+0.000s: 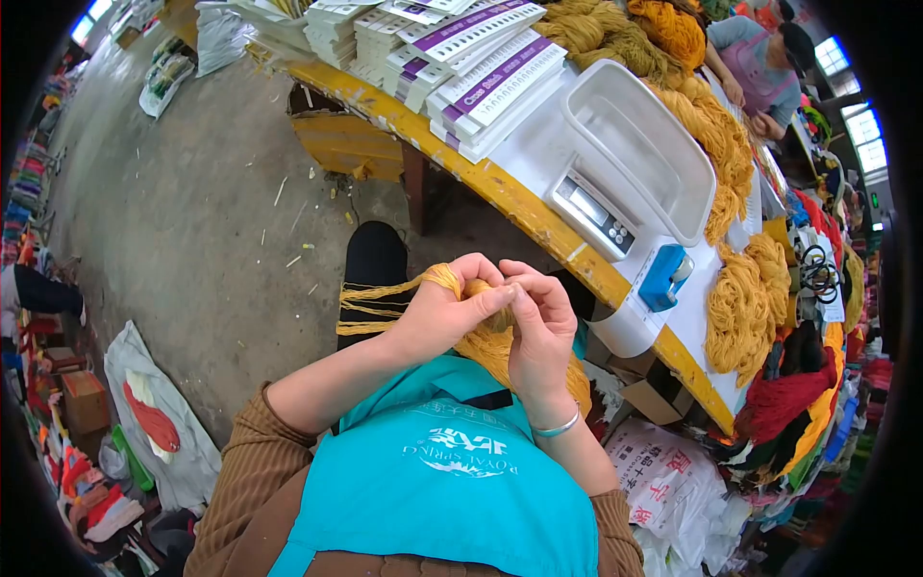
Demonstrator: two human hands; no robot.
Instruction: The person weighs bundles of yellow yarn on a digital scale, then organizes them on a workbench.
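A skein of golden-yellow yarn point(500, 356) lies across my lap over the turquoise apron point(437, 481). Strands of it pass through my left hand point(447, 306), with loose ends trailing left over the dark trouser leg. The fingers of that hand are closed around the yarn. My right hand point(540, 332), with a silver bracelet at the wrist, pinches at the same spot, its thumb and fingertips meeting those of the left. What exactly sits between the fingertips is too small to make out, though yarn shows just beneath them.
On the yellow-edged table point(538, 231) are stacked printed cards point(495, 82), a plastic tray point(639, 144), a digital scale point(591, 212), a blue tape dispenser point(665, 277) and yarn skeins point(745, 308). Black scissors point(819, 274) lie farther right. Another person point(760, 67) works across the table. Bags point(159, 413) lie left.
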